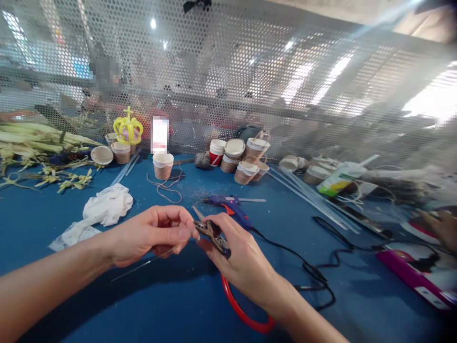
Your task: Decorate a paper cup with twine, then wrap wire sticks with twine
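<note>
Pinching a thin wire (132, 271) in closed fingertips, the left hand (153, 236) is meeting small pliers (215, 237) above a blue table (143, 314). The right hand (246, 257) is gripping the pliers, their jaws pointing at the wire's end. Red-handled scissors (246, 320) are showing beneath the right hand; whether it is also gripping them cannot be told. Just beyond, a blue glue gun (232, 206) is lying near clear glue sticks (310, 199) to the right. White fabric (107, 205) is resting to the left, while a burlap-wrapped cup (163, 167) is standing farther off.
</note>
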Motion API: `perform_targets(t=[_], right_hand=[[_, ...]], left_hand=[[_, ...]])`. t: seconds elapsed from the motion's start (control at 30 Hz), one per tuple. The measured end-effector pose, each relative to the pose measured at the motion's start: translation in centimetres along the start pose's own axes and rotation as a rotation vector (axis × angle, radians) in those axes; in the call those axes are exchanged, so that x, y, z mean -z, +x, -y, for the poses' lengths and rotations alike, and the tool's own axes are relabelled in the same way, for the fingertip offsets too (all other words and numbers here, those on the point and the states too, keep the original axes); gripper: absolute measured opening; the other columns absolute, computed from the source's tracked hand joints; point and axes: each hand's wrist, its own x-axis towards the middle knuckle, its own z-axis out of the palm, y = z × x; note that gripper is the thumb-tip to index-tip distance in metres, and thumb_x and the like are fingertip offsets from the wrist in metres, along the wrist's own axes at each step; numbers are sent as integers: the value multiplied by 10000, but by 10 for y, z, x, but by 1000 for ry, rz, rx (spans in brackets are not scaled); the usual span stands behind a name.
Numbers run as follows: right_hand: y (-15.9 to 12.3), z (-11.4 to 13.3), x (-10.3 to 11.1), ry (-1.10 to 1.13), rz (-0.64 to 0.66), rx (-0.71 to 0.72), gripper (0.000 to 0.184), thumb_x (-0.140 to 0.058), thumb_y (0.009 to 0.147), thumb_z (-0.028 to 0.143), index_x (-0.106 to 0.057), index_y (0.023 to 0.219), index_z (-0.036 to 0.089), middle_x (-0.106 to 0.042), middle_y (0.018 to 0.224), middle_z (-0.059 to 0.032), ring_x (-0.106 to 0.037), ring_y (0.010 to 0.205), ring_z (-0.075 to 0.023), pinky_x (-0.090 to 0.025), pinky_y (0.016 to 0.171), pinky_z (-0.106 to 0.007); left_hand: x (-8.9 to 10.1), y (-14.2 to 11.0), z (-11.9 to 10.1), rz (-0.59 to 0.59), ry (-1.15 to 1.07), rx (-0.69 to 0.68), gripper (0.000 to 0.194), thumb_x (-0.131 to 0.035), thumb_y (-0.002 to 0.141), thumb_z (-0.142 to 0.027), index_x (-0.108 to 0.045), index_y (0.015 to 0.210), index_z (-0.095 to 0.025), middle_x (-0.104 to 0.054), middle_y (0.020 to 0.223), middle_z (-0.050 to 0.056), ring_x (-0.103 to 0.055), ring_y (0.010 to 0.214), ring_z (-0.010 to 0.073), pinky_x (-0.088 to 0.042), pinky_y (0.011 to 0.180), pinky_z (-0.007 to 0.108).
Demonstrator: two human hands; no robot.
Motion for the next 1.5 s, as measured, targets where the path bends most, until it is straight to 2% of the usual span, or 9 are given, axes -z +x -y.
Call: perform_targets(t=[0.2, 0.43, 0.7, 0.9, 1.17, 1.33, 1.5], right_hand=[[0, 0, -1, -12, -22, 11, 101, -512, 774, 244, -516, 852, 179, -576, 767, -60, -544, 677, -166, -434, 591, -276], [-1, -2, -2, -24, 12, -9, 73, -483, 792, 234, -512, 767, 172, -557, 693, -40, -517, 614, -144, -398, 537, -241], [-1, 1, 0, 1, 12, -27, 58, -515, 773, 231, -521, 753, 177, -568, 697, -33, -525, 614, -141, -400, 547, -238], [0, 1, 0, 70, 56, -20, 213, -597, 720, 256, -514, 905, 189, -586, 837, -48, -549, 735, -163, -435, 646, -278], [1, 0, 0, 13, 23, 22, 148, -557, 753, 262, -505, 852, 165, -568, 787, -61, -537, 708, -167, -424, 600, -267], [0, 0, 1, -7, 26, 28, 58, -513, 772, 226, -497, 766, 170, -559, 718, -45, -520, 636, -147, -398, 545, -241], [0, -1, 0, -8, 42, 17, 67, -493, 785, 229, -503, 748, 174, -540, 646, -16, -490, 550, -120, -372, 506, -219]], left_hand=[[-1, -1, -1, -6, 4, 8, 164, -579, 744, -288, -500, 724, -146, -457, 516, -51, -315, 429, 38, -163, 411, 193], [0, -2, 0, -4, 32, -3, 152, -567, 753, -284, -499, 739, -149, -460, 529, -50, -314, 436, 41, -173, 418, 197], [-2, -3, -2, -32, 97, -14, 196, -567, 749, -331, -492, 728, -150, -449, 505, -52, -303, 445, 49, -173, 429, 200], [0, 0, 1, 30, -103, 11, 153, -561, 758, -283, -505, 716, -147, -439, 484, -44, -297, 438, 56, -177, 436, 203], [-1, 0, 5, 133, -283, 73, 113, -530, 775, -221, -528, 713, -127, -431, 462, -40, -267, 404, 44, -183, 426, 197], [-1, -1, 6, 147, -291, 78, 106, -509, 787, -205, -511, 712, -130, -422, 451, -43, -268, 402, 47, -186, 425, 197], [0, -2, 7, 158, -272, 68, 98, -524, 779, -210, -501, 720, -135, -421, 456, -47, -275, 407, 47, -191, 427, 195]])
